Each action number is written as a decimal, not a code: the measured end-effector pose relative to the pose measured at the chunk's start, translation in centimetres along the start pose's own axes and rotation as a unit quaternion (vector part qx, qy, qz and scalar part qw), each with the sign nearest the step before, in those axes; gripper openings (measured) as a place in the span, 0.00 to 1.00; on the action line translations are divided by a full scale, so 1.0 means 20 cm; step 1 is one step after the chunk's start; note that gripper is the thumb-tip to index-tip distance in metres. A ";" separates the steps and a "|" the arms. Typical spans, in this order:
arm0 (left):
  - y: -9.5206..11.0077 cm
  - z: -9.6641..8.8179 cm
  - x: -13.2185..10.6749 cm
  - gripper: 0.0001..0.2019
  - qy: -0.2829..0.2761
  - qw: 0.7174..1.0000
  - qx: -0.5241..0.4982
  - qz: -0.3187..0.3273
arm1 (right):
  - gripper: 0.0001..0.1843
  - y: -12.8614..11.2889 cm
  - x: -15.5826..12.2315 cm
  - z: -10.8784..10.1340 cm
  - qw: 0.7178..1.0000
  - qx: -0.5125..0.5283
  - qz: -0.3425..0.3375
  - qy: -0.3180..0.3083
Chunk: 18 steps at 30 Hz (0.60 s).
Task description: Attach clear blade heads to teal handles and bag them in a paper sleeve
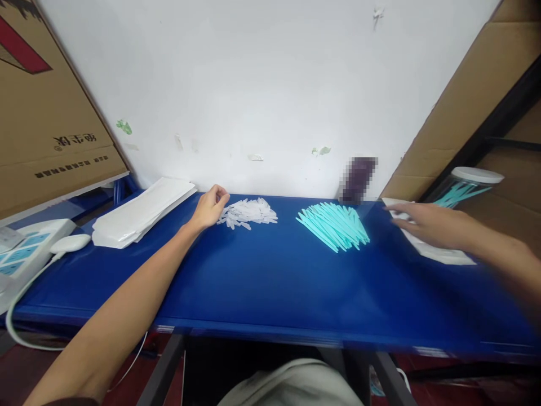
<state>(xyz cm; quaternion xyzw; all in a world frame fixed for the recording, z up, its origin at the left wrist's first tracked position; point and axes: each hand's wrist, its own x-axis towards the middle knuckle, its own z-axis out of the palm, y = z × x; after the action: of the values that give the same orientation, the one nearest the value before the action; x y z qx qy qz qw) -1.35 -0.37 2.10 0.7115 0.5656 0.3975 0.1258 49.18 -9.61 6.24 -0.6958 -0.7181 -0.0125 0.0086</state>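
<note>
My left hand rests at the left edge of a pile of small whitish, translucent pieces. Its fingers are curled in toward the thumb, and whatever is in them, if anything, is hidden. Right of this pile lies a heap of thin turquoise sticks with narrow ends. My right hand, slightly blurred, reaches over a stack of white paper-like sheets or sleeves at the right. Its fingers are stretched out with the thumb apart; I cannot tell whether they touch the stack.
Long white sleeves lie stacked on the blue table at left. Beside them are a power strip and a white plug with cable. A lidded clear jar holds turquoise sticks. Cardboard and a white wall border the table.
</note>
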 end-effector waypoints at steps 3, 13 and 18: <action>-0.05 0.00 -0.03 0.13 -0.019 0.999 0.049 -0.009 | 0.37 -0.36 0.08 -0.05 0.997 -0.018 -0.070 -0.012; -0.12 -0.04 -0.05 0.14 -0.018 0.994 0.092 0.049 | 0.34 -0.57 0.34 -0.01 0.981 -0.060 -0.036 -0.179; -0.14 -0.04 -0.05 0.14 -0.036 0.993 0.104 0.052 | 0.30 -0.52 0.38 0.04 0.985 -0.043 -0.044 -0.163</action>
<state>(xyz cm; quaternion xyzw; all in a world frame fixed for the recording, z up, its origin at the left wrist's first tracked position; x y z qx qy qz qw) -3.92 -0.54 0.46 0.7629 0.5613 0.3167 0.0510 38.63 -2.25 5.63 -0.6561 -0.7383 0.0703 -0.1393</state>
